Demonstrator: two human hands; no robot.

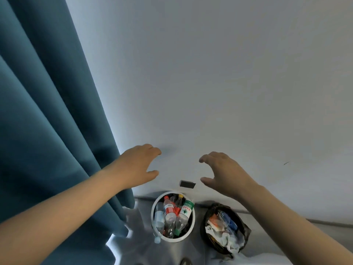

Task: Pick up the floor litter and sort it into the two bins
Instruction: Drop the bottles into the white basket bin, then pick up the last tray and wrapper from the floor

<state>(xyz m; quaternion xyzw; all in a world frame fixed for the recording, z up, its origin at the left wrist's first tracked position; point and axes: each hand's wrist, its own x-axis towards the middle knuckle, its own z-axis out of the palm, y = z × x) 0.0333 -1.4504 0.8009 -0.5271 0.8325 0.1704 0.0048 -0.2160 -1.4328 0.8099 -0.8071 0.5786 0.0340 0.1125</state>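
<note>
- The curtain (47, 111) hides the left side of the wall (210, 73) and part of the floor (141, 251).
- My arms reach forward from the bottom corners, both raised before the wall.
- My left hand (139, 165) and right hand (223, 173) face each other, apart. The fingers are loosely bent, released, and hold nothing.
- The white bin (172, 240) stands on the floor well below my hands and is full of bottles (170, 213). One bottle pokes over its rim.
- The black bin (245, 233) stands just beside it, on the right, and holds crumpled paper and wrappers I can't make out singly.
- A dark thing at the bottom edge is cut off.
</note>
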